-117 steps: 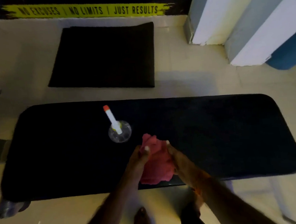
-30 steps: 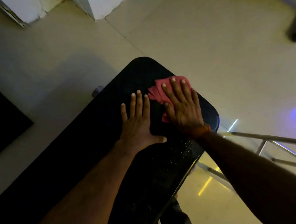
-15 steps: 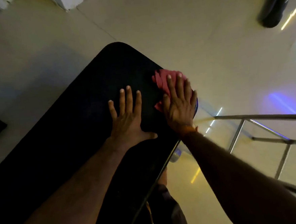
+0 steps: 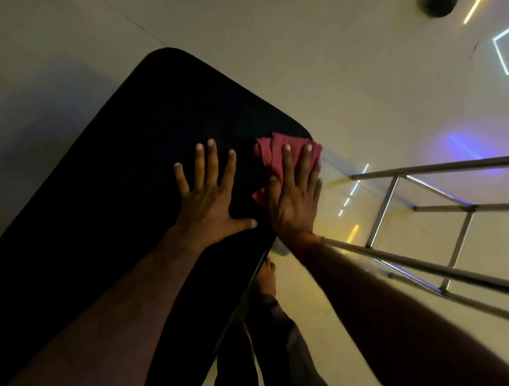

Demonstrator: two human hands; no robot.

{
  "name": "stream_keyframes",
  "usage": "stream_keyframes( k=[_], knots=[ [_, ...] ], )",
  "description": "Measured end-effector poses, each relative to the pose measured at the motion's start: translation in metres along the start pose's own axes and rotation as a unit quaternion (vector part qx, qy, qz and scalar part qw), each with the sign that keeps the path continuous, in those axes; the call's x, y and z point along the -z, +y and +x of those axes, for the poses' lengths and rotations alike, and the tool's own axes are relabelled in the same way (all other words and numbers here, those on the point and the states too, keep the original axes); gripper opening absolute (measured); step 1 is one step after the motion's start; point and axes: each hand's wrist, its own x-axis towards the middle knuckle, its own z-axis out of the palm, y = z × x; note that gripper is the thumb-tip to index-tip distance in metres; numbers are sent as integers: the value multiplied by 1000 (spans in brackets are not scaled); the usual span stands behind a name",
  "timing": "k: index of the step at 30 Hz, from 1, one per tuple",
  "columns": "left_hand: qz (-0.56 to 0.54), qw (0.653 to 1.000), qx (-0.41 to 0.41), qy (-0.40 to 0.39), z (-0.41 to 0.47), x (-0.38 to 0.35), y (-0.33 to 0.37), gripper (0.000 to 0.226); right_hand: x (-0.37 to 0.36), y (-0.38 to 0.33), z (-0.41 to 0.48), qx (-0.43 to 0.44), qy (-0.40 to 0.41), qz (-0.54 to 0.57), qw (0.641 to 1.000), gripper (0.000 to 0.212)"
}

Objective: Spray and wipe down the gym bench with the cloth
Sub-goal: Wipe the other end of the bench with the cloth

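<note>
Fingers (image 4: pixel 287 166) of the right hand (image 4: pixel 296 199) lie flat and slightly apart, pressing the red cloth (image 4: pixel 270 155) down; the left hand (image 4: pixel 210 202) is splayed bare on the bench (image 4: pixel 125 171). That black pad runs long from lower left, beneath the forearms, to a rounded end beyond the fingertips. Wiping looks under way at this right edge; no spray bottle shows, and how much remains I cannot tell. Crumpled cloth bunches ahead of the fingertips.

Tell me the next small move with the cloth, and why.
Probably slide the right hand and cloth along the bench rim toward the far rounded end. The cloth sits at the right edge, the left hand lies flat beside it, and pad remains beyond.
</note>
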Motion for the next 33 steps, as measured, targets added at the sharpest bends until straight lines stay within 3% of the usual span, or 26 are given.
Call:
stream_keyframes(
  k=[5,8,11,16,18,20,21,25,26,27,29,30,31,33],
  knots=[
    [-3,999,-30,21,-9,-5,-9,143,2,-4,22,14,39,-39,998,64],
    [-8,999,-30,37,-24,-4,-28,136,-12,-7,-40,152,12,-72,986,61],
    [-8,998,-17,53,-44,-4,-46,131,-6,-2,-20,260,-27,-128,957,63],
    [-18,997,29,74,-60,-9,-71,131,-20,-56,21,117,-5,-106,987,62],
    [-38,992,76,88,-68,-7,-84,133,-25,-68,1,240,-39,-123,962,62],
    [-46,990,96,96,-73,-7,-93,136,-17,-58,15,380,-73,-162,908,60],
    [-50,988,105,103,-77,-7,-98,136,-14,-61,31,399,-66,-176,897,59],
    [-71,980,142,121,-85,-7,-113,139,-36,-113,45,215,-9,-128,968,60],
    [-79,976,158,127,-88,-7,-116,140,-43,-125,32,230,-17,-120,965,61],
    [-86,972,175,133,-90,-7,-119,141,-48,-129,21,293,-40,-126,947,62],
    [-89,967,194,139,-95,-7,-124,142,-45,-125,29,449,-96,-153,875,62],
    [-91,966,198,140,-97,-8,-125,143,-42,-127,48,487,-99,-168,851,61],
    [-93,964,205,141,-99,-9,-127,144,-42,-137,66,481,-83,-174,855,61],
    [-94,959,226,142,-101,-10,-128,147,-52,-169,85,348,-38,-156,924,60]
  ],
)
